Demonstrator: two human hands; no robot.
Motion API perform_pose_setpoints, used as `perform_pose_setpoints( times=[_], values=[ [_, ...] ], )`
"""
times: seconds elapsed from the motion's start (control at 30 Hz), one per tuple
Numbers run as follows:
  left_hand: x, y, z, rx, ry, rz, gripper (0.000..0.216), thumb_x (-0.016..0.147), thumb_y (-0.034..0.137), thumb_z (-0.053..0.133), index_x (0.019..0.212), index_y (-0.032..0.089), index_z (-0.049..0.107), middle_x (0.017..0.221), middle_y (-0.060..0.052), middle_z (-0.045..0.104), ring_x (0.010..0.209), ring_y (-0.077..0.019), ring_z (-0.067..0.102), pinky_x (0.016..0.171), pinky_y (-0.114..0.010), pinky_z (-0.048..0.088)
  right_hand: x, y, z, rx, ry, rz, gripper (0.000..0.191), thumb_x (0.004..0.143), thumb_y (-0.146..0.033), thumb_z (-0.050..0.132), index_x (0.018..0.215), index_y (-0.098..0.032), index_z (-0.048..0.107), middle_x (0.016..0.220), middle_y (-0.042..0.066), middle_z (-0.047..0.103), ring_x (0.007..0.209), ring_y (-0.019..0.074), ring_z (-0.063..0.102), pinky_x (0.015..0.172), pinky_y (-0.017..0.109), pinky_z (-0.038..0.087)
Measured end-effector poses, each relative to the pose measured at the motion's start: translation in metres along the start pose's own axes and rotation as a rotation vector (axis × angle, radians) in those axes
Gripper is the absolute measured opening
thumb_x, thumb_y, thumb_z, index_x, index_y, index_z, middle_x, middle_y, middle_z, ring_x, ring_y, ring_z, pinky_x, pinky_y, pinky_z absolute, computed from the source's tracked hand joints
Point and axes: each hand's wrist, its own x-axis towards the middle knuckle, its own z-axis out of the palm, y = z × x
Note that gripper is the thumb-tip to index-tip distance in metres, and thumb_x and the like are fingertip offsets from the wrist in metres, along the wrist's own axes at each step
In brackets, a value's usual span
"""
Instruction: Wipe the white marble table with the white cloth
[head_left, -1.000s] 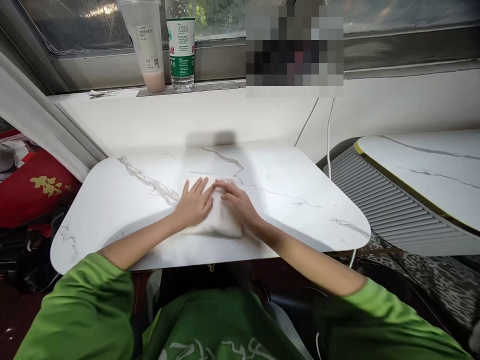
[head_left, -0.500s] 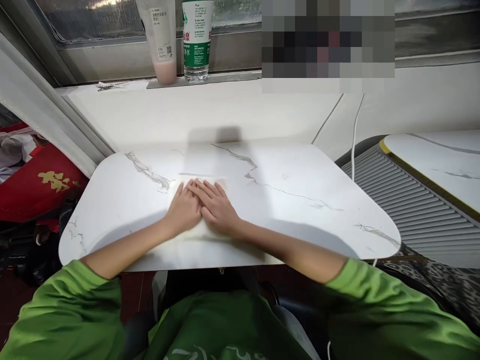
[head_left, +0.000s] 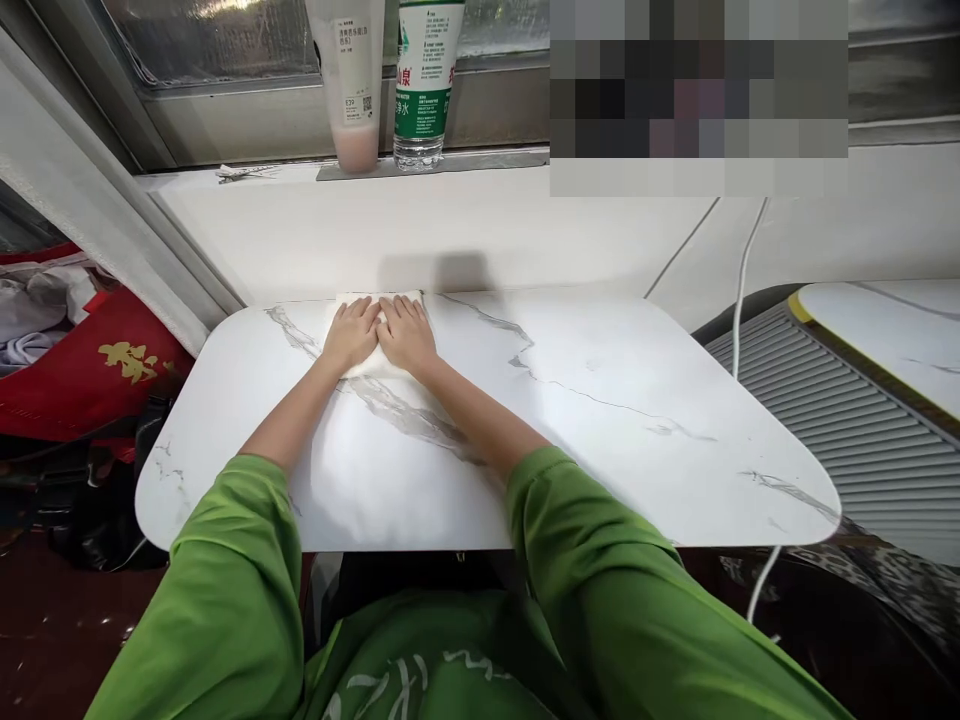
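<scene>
A folded pale cream cloth [head_left: 367,366] lies flat on the white marbled table [head_left: 600,430], up against its far edge by the wall. My left hand [head_left: 352,333] rests flat on the left part of the cloth, fingers stretched toward the wall. Beside it, my right hand [head_left: 405,332] presses flat on the right part, its fingers slightly spread. The two hands nearly touch at the thumbs. Both arms reach forward, and the hands cover much of the cloth.
On the window ledge stand a cup with pink liquid [head_left: 356,135] and a water bottle [head_left: 424,100]. A white cable [head_left: 741,290] hangs down at the right, near a ribbed grey panel [head_left: 847,400]. A red bag [head_left: 97,360] is at the left.
Both hands and the cloth have slid away from me, from the middle of the table to its far edge. The fingers, overlapping before, now lie side by side.
</scene>
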Motion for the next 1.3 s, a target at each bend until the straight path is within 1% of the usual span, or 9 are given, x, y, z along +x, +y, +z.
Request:
perform_pose_setpoints(
  times=[0.13, 0.3, 0.4, 0.5, 0.63, 0.8, 0.97, 1.13, 1.3],
  values=[
    [-0.036, 0.007, -0.004, 0.018, -0.02, 0.062, 0.048, 0.099, 0.026, 0.026, 0.143, 0.015, 0.042, 0.154, -0.01, 0.036, 0.144, -0.0212, 0.03, 0.119, -0.043, 0.019, -0.041, -0.017, -0.005, -0.002, 0.018, 0.014, 0.056, 0.091, -0.022, 0.033, 0.142, -0.002, 0.042, 0.15, 0.019, 0.041, 0.143, 0.0316, 0.028, 0.118, 0.053, 0.015],
    [-0.119, 0.003, -0.018, 0.021, -0.051, 0.178, 0.052, 0.098, 0.028, 0.023, 0.143, 0.01, 0.042, 0.154, -0.012, 0.036, 0.145, -0.0208, 0.027, 0.12, -0.043, 0.017, -0.116, -0.066, -0.012, 0.027, -0.067, -0.062, 0.06, 0.091, -0.023, 0.034, 0.145, 0.002, 0.037, 0.153, 0.02, 0.035, 0.146, 0.032, 0.021, 0.12, 0.052, 0.01],
    [-0.177, -0.004, -0.026, 0.036, -0.014, 0.115, 0.053, 0.098, 0.028, 0.021, 0.144, 0.011, 0.04, 0.154, -0.013, 0.035, 0.145, -0.0214, 0.026, 0.12, -0.045, 0.019, -0.148, -0.096, -0.011, 0.101, -0.129, -0.187, 0.06, 0.092, -0.024, 0.033, 0.146, -0.001, 0.035, 0.154, 0.019, 0.035, 0.146, 0.0294, 0.022, 0.121, 0.052, 0.009],
    [-0.224, -0.014, -0.033, 0.058, 0.027, 0.017, 0.053, 0.098, 0.028, 0.02, 0.147, 0.014, 0.036, 0.154, -0.012, 0.036, 0.145, -0.0221, 0.027, 0.119, -0.047, 0.022, -0.163, -0.122, -0.005, 0.151, -0.185, -0.318, 0.06, 0.092, -0.025, 0.034, 0.147, -0.001, 0.033, 0.155, 0.019, 0.033, 0.147, 0.029, 0.021, 0.121, 0.052, 0.008],
    [-0.249, -0.033, -0.038, 0.055, 0.05, -0.086, 0.054, 0.098, 0.028, 0.021, 0.15, 0.018, 0.03, 0.154, -0.011, 0.037, 0.144, -0.0242, 0.03, 0.117, -0.049, 0.026, -0.159, -0.145, 0.003, 0.17, -0.256, -0.405, 0.06, 0.094, -0.026, 0.035, 0.148, -0.001, 0.031, 0.155, 0.02, 0.032, 0.147, 0.0288, 0.021, 0.121, 0.051, 0.009],
    [-0.223, -0.062, -0.041, -0.004, 0.021, -0.137, 0.054, 0.097, 0.03, 0.023, 0.148, 0.015, 0.033, 0.153, -0.011, 0.038, 0.143, -0.025, 0.032, 0.117, -0.05, 0.024, -0.123, -0.151, 0.016, 0.133, -0.283, -0.431, 0.06, 0.095, -0.024, 0.034, 0.149, 0.001, 0.027, 0.154, 0.02, 0.034, 0.145, 0.0286, 0.024, 0.12, 0.048, 0.01],
    [-0.17, -0.106, -0.041, -0.047, 0.055, -0.134, 0.052, 0.096, 0.033, 0.026, 0.142, 0.015, 0.042, 0.148, -0.011, 0.045, 0.139, -0.0246, 0.037, 0.116, -0.046, 0.026, -0.063, -0.153, 0.042, 0.084, -0.245, -0.399, 0.059, 0.094, -0.021, 0.035, 0.149, 0.001, 0.028, 0.152, 0.02, 0.038, 0.143, 0.0286, 0.028, 0.119, 0.047, 0.012],
    [-0.115, -0.152, -0.036, -0.043, 0.107, -0.13, 0.049, 0.092, 0.028, 0.033, 0.134, 0.009, 0.05, 0.141, -0.015, 0.051, 0.132, -0.0268, 0.045, 0.114, -0.044, 0.03, 0.0, -0.156, 0.072, 0.092, -0.201, -0.346, 0.056, 0.094, -0.017, 0.034, 0.147, -0.003, 0.033, 0.151, 0.016, 0.042, 0.142, 0.025, 0.031, 0.119, 0.043, 0.014],
    [-0.069, -0.184, -0.032, -0.068, 0.128, -0.084, 0.043, 0.093, 0.029, 0.033, 0.127, 0.017, 0.057, 0.135, -0.009, 0.058, 0.127, -0.0253, 0.05, 0.11, -0.042, 0.035, 0.044, -0.156, 0.092, 0.094, -0.154, -0.282, 0.055, 0.093, -0.016, 0.033, 0.147, -0.003, 0.034, 0.15, 0.015, 0.043, 0.141, 0.024, 0.032, 0.119, 0.043, 0.015]
  ],
)
